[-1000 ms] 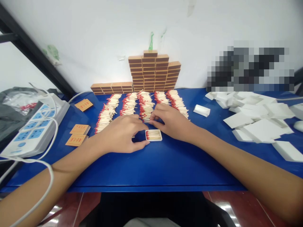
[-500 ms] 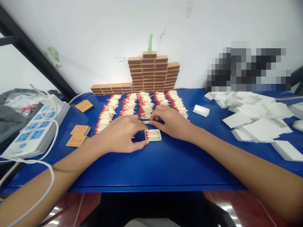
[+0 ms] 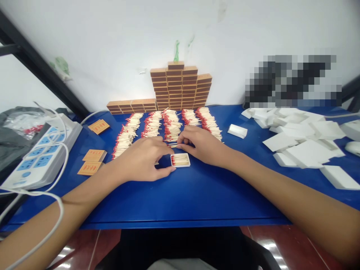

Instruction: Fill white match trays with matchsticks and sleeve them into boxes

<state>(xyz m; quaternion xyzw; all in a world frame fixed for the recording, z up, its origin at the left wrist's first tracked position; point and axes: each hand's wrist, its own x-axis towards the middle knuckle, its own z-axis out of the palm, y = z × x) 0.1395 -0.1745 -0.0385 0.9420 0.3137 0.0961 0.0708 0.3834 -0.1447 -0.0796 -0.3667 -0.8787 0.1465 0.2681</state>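
A small white tray of red-tipped matches (image 3: 180, 160) lies on the blue table (image 3: 185, 195). My left hand (image 3: 144, 159) curls beside it, thumb touching the tray's left end and fingertips reaching to the matches above it. My right hand (image 3: 204, 144) rests just behind the tray, fingers pinched on a few matches at the near end of the middle row of loose matches (image 3: 171, 125). Several rows of matches stretch back toward the wall.
Stacked brown matchboxes (image 3: 180, 88) stand against the wall, with a low row (image 3: 132, 105) to their left. Orange box sleeves (image 3: 92, 161) lie at left near a white power strip (image 3: 39, 153) with cables. White empty trays (image 3: 300, 138) are heaped at right.
Both hands stay almost still at the tray and the matches; the view has only shifted slightly.
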